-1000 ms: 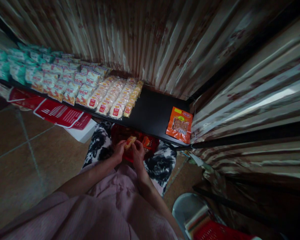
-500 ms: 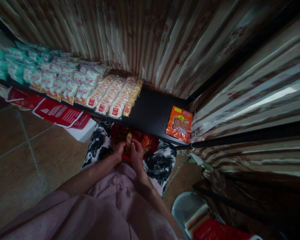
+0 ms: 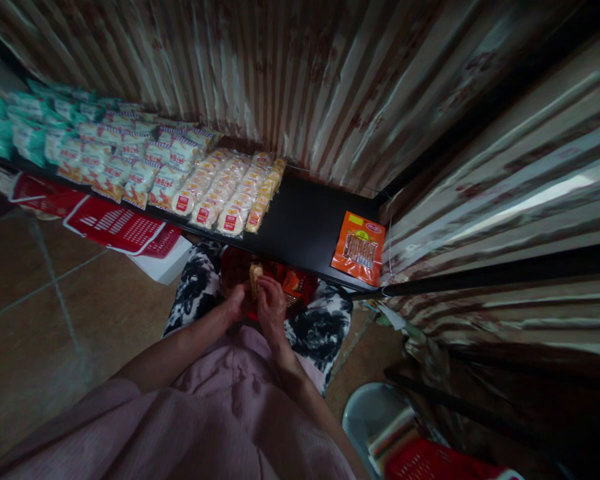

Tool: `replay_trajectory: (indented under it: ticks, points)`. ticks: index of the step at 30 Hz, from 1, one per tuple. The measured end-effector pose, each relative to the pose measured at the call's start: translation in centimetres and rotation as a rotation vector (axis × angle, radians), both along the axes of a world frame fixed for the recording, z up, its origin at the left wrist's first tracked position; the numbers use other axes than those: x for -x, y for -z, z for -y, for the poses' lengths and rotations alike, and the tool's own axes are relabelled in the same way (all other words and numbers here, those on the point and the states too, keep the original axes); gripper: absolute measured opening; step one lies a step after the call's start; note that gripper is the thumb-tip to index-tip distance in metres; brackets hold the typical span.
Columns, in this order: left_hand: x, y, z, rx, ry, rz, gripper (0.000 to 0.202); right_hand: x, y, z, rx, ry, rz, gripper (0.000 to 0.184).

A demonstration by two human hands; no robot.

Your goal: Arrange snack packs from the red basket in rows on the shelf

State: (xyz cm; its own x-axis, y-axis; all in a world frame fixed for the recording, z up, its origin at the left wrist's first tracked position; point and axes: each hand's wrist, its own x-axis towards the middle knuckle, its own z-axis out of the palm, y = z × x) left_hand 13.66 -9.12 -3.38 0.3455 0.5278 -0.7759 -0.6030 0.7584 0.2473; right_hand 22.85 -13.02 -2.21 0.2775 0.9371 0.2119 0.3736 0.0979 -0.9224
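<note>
Between my two hands, over my lap, is a small yellowish snack packet (image 3: 255,275), held upright. My left hand (image 3: 239,301) grips its lower left side. The fingers of my right hand (image 3: 271,299) are pressed against its right side. Below them a red basket (image 3: 307,293) rests between my knees, partly under the shelf edge. An orange packet (image 3: 294,283) lies in the basket, right of my hands. The basket's other contents are dark and hard to make out.
A black shelf (image 3: 300,217) runs across in front, bearing rows of wrapped crackers (image 3: 233,217), teal snack bags (image 3: 30,137) and a flat orange packet (image 3: 360,248). Red baskets (image 3: 125,223) stand lower left. A grey stool (image 3: 363,417) is at lower right. Striped curtains hang behind.
The snack packet has shifted slightly left and turned, showing a paler side. My right hand has moved a little left and its fingers now lie higher across the packet.
</note>
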Motion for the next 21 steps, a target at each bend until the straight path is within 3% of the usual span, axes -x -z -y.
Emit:
replay_trajectory:
  ticks: [9,15,21]
  points:
    - [-0.4,-1.0,0.3,-0.009,-0.033,-0.139,0.017,-0.2,0.5,-0.1,0.031,0.005,0.031,0.024]
    - [-0.5,-0.7,0.8,-0.135,-0.016,-0.199,0.017,-0.8,1.5,0.0,0.114,0.035,0.036,0.031]
    - [-0.9,-1.0,1.0,-0.320,0.015,-0.357,0.023,-1.1,1.3,0.2,0.159,0.080,0.011,0.037]
